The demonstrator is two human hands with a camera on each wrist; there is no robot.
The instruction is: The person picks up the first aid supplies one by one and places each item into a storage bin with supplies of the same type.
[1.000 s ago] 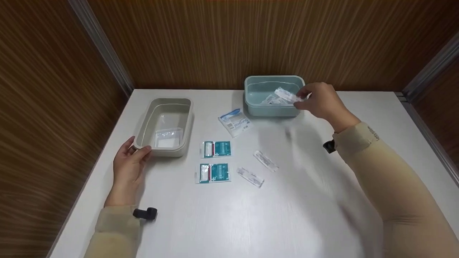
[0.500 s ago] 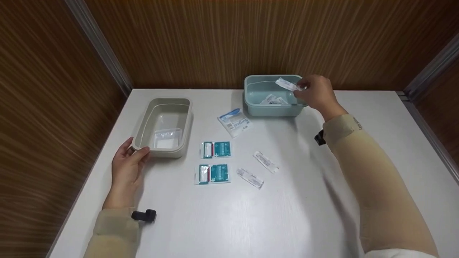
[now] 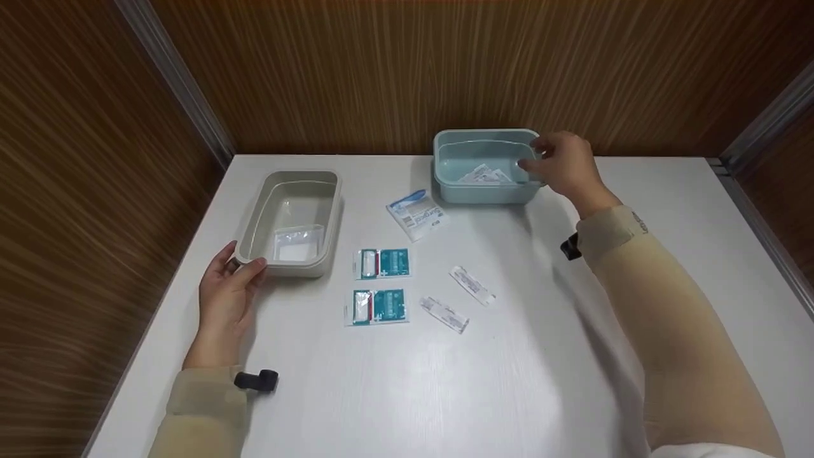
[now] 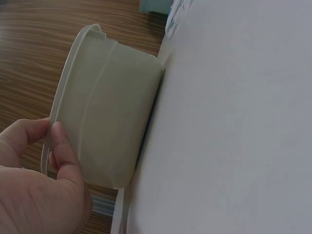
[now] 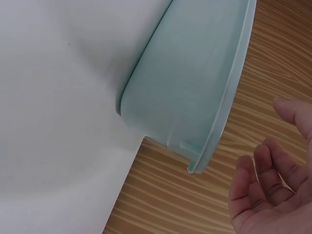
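My left hand [image 3: 226, 299] pinches the near left corner of a beige plastic box [image 3: 299, 271], thumb on one side of the rim and fingers on the other. A clear packet with a white square [image 3: 297, 244] lies in that box. Over the right rim of a light blue box [image 3: 486, 194] hovers my right hand [image 3: 568, 166], thumb and fingers apart with nothing between them. The right wrist view shows its fingers [image 5: 265, 168] loosely bent beside the blue wall. Several slim white paper-wrapped strips [image 3: 484, 174], like wrapped adhesive bandages, lie in the blue box.
Between the boxes, a white packet lettered Surgical [image 3: 416, 215] lies on the white table [image 3: 407, 394]. Nearer are two teal-and-white packets, one far [image 3: 383, 263] and one near [image 3: 378, 306], and two slim strips, upper [image 3: 472, 285] and lower [image 3: 444, 314]. Wood-grain panels [image 3: 381, 70] stand behind.
My right hand lifted a slim white strip above the blue box, then let go of it; its fingers have parted. The left hand keeps its hold on the beige box.
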